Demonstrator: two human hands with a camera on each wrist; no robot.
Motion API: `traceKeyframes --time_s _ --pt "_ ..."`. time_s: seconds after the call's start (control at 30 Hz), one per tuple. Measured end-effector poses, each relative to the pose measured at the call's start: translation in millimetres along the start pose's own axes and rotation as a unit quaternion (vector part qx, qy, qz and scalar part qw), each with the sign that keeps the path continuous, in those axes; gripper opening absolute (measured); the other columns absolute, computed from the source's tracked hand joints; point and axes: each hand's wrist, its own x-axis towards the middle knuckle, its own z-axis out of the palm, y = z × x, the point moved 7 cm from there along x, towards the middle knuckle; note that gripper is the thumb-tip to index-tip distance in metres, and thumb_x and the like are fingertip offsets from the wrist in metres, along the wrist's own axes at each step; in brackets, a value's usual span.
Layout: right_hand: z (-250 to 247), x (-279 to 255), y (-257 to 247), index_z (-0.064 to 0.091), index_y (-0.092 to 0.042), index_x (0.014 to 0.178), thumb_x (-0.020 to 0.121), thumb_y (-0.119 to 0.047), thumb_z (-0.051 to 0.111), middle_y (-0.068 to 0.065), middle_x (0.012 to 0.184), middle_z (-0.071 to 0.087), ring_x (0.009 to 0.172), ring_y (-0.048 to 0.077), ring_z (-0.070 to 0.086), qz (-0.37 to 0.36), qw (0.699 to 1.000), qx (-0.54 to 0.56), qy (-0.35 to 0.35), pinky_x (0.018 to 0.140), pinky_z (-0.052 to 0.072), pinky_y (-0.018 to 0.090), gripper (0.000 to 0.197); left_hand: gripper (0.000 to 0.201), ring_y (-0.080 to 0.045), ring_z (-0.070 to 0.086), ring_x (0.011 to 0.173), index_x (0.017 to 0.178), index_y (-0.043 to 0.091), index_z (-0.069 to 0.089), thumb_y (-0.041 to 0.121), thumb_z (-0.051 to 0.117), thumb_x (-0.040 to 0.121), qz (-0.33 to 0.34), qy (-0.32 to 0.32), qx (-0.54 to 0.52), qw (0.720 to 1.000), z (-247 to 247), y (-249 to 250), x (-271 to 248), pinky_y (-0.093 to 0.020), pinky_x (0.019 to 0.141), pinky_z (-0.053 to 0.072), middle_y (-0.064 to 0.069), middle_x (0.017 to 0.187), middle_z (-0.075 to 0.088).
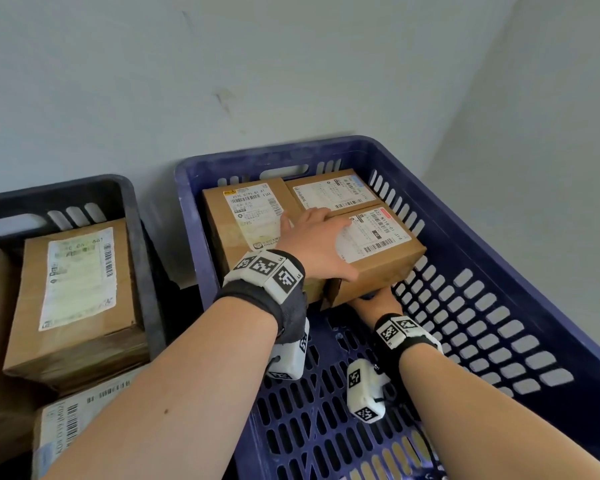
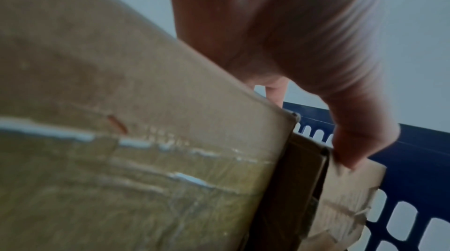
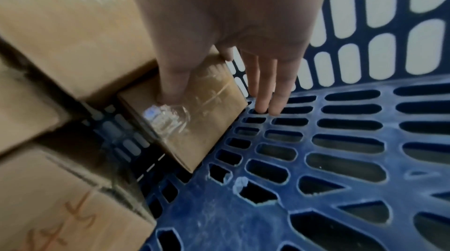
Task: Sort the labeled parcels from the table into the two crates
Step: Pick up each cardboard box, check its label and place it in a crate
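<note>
Three labeled cardboard parcels sit at the far end of the blue crate (image 1: 499, 261). My left hand (image 1: 336, 244) lies flat on top of the near right parcel (image 1: 388, 233), fingers straight over its label and thumb (image 2: 360, 139) at its near top edge. My right hand (image 1: 374, 301) is low in the crate at that parcel's near bottom corner. In the right wrist view its thumb (image 3: 170, 86) presses the parcel's taped face (image 3: 194, 130). The index finger goes behind the edge, and the other fingers (image 3: 268, 91) point straight down to the crate floor (image 3: 316, 159).
The left parcel (image 1: 250, 220) and the far right parcel (image 1: 333, 192) touch the held one. A black crate (image 1: 142, 244) to the left holds stacked labeled parcels (image 1: 77, 299). The slotted floor of the blue crate's near half is bare. A wall stands right behind both crates.
</note>
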Motion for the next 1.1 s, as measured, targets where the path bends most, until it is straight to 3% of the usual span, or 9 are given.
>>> traceKeyframes --time_s 0.3,0.43,0.47,0.53,0.63,0.77,0.9,0.97,1.1 --pt "-44.8 -12.9 1.0 0.062 -0.005 0.096 0.078 -0.015 0.073 0.014 0.081 0.064 0.070 0.027 0.061 0.074 0.982 -0.119 -0.123 0.073 0.054 0.037 0.024 0.096 -0.022 0.002 0.148 0.149 0.037 0.022 0.064 0.068 0.069 -0.005 0.002 0.026 1.000 0.2 4.8 -1.9 -0.061 0.114 -0.005 0.000 0.160 0.012" --pt "-68.3 -28.5 -14.8 0.058 -0.008 0.080 0.087 -0.008 0.062 0.009 0.066 0.058 0.048 0.017 0.053 0.051 0.988 -0.085 -0.120 0.047 0.043 0.023 0.008 0.099 -0.022 0.000 0.148 0.148 0.040 0.022 0.072 0.067 0.066 -0.009 0.006 0.035 0.999 0.4 6.5 -2.8 -0.063 0.113 -0.003 0.001 0.161 0.012" --pt "-70.7 -33.6 -19.0 0.061 -0.006 0.088 0.089 -0.009 0.061 0.010 0.072 0.062 0.050 0.016 0.055 0.046 0.988 -0.070 -0.127 0.046 0.044 0.022 0.003 0.100 -0.022 0.000 0.148 0.148 0.040 0.022 0.073 0.066 0.066 -0.010 0.009 0.038 0.999 -0.5 6.5 -2.9 -0.063 0.113 -0.003 0.001 0.161 0.012" --pt "-74.6 -38.1 -23.0 0.061 -0.002 0.109 0.090 -0.013 0.063 0.015 0.095 0.069 0.068 0.020 0.064 0.035 0.990 -0.039 -0.134 0.053 0.050 0.024 0.022 0.102 -0.022 -0.001 0.148 0.149 0.040 0.020 0.074 0.066 0.065 -0.014 0.009 0.045 0.999 -2.5 6.9 -3.8 -0.064 0.113 -0.003 0.001 0.161 0.010" --pt "-80.4 -47.6 -30.9 0.061 0.002 0.116 0.090 -0.012 0.063 0.017 0.110 0.068 0.088 0.025 0.065 0.012 0.990 -0.017 -0.140 0.063 0.051 0.026 0.030 0.105 -0.023 -0.002 0.148 0.150 0.041 0.016 0.073 0.067 0.064 -0.018 -0.006 0.060 0.998 -4.0 9.4 -7.6 -0.065 0.112 -0.004 0.001 0.162 0.008" --pt "-88.9 -53.9 -35.8 0.063 0.002 0.116 0.089 -0.009 0.061 0.016 0.103 0.068 0.086 0.025 0.064 -0.014 0.993 0.025 -0.119 0.070 0.054 0.030 0.029 0.103 -0.023 -0.002 0.148 0.150 0.041 0.016 0.069 0.069 0.066 -0.028 -0.008 0.069 0.997 -10.7 14.8 -13.1 -0.064 0.112 -0.002 0.001 0.162 0.007" --pt "-95.7 -55.8 -39.5 0.069 -0.015 0.093 0.087 -0.010 0.064 0.013 0.102 0.068 0.096 0.027 0.066 -0.053 0.993 0.066 -0.081 0.082 0.056 0.036 0.009 0.105 -0.023 0.000 0.148 0.152 0.036 0.016 0.068 0.070 0.067 -0.031 -0.027 0.094 0.995 -13.3 22.1 -21.4 -0.063 0.113 -0.001 0.001 0.162 0.006" --pt "-96.2 -55.9 -39.3 0.067 -0.020 0.084 0.087 -0.009 0.064 0.012 0.102 0.067 0.100 0.027 0.065 -0.060 0.992 0.084 -0.075 0.082 0.056 0.035 0.012 0.103 -0.023 0.001 0.148 0.152 0.034 0.017 0.066 0.070 0.069 -0.037 -0.035 0.095 0.994 -11.1 21.1 -24.4 -0.063 0.113 0.000 0.001 0.162 0.007" --pt "-91.6 -59.2 -35.1 0.066 -0.020 0.096 0.087 -0.009 0.063 0.009 0.098 0.066 0.089 0.021 0.064 -0.058 0.992 0.082 -0.077 0.076 0.056 0.032 0.014 0.095 -0.022 0.002 0.148 0.152 0.032 0.018 0.058 0.069 0.076 -0.054 -0.045 0.113 0.991 -2.8 13.1 -29.8 -0.064 0.114 0.005 -0.001 0.161 0.008"
